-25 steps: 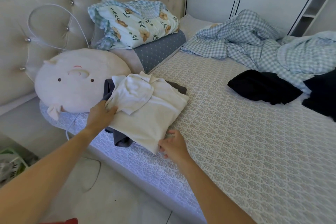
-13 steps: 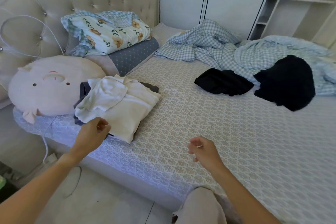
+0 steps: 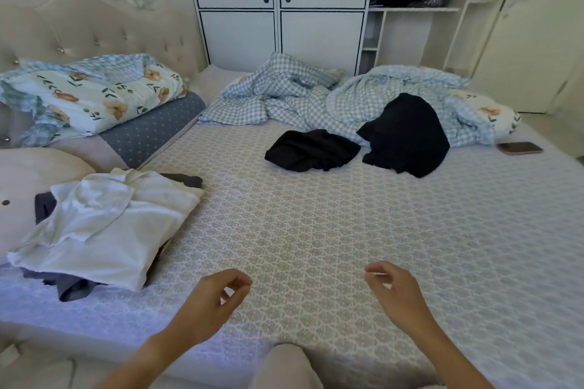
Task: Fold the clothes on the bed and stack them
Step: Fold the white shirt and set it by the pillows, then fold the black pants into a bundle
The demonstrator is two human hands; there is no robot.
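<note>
A folded white garment [image 3: 107, 227] lies on top of a dark grey one [image 3: 71, 289], forming a stack at the bed's near left. Two crumpled black garments lie farther back on the mattress: a smaller one [image 3: 311, 150] in the middle and a larger one [image 3: 407, 134] to its right, partly on the checked quilt. My left hand [image 3: 211, 303] and my right hand [image 3: 395, 290] hover over the near edge of the bed [image 3: 347, 230], fingers loosely curled, holding nothing. Both are well short of the black garments.
A rumpled blue checked quilt [image 3: 284, 91] fills the far side. Floral and grey pillows [image 3: 94, 98] sit by the headboard, with a round plush cushion [image 3: 22, 186] at left. A phone [image 3: 520, 147] lies at the right. White cabinets [image 3: 278, 9] stand behind. My knee [image 3: 284, 366] touches the bed edge.
My hands let go of the white stack and drew back toward me. My view swung right and up, bringing the black garments and the phone into view.
</note>
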